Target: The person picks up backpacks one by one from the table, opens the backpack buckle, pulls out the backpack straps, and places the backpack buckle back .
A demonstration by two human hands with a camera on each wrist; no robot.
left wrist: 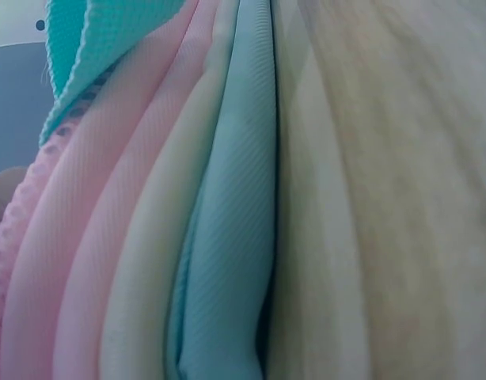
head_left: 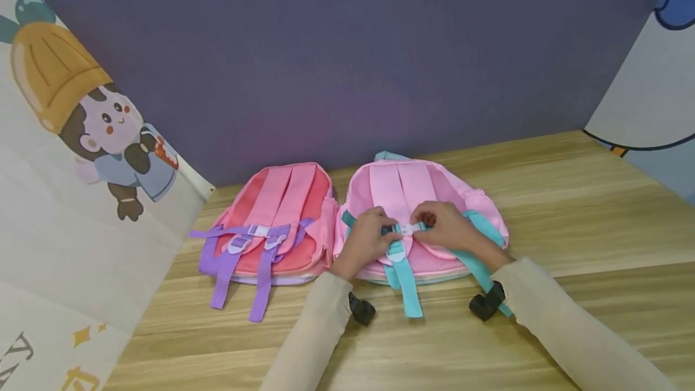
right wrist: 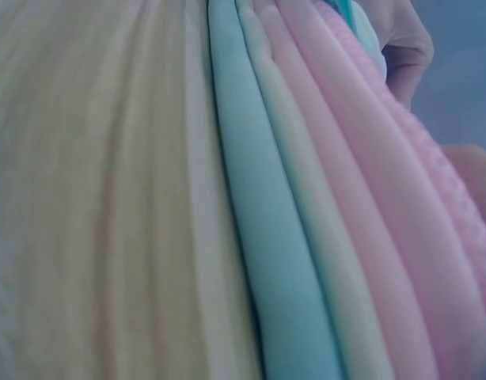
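Observation:
A light pink backpack (head_left: pixel 355 192) with teal straps lies back panel up on the table. Over its shoulder straps sits a white side-release buckle (head_left: pixel 406 229) on a teal strap. My left hand (head_left: pixel 367 239) pinches the buckle's left end between thumb and fingers. From the other side, my right hand (head_left: pixel 449 226) pinches its right end, fingers curled. A teal strap tail (head_left: pixel 409 294) hangs below toward the front. The left wrist view shows the pink backpack's layered bottom edge (left wrist: pixel 227 206) up close; the right wrist view shows the same edge (right wrist: pixel 275 237).
Touching it on the left lies a coral-pink backpack (head_left: pixel 320 231) with purple straps and a white buckle (head_left: pixel 259 231) across its shoulder straps. Both bags are on a wood-grain table (head_left: pixel 586 228). A dark panel (head_left: pixel 347 59) rises behind, and a printed sheet (head_left: pixel 49 222) stands at left.

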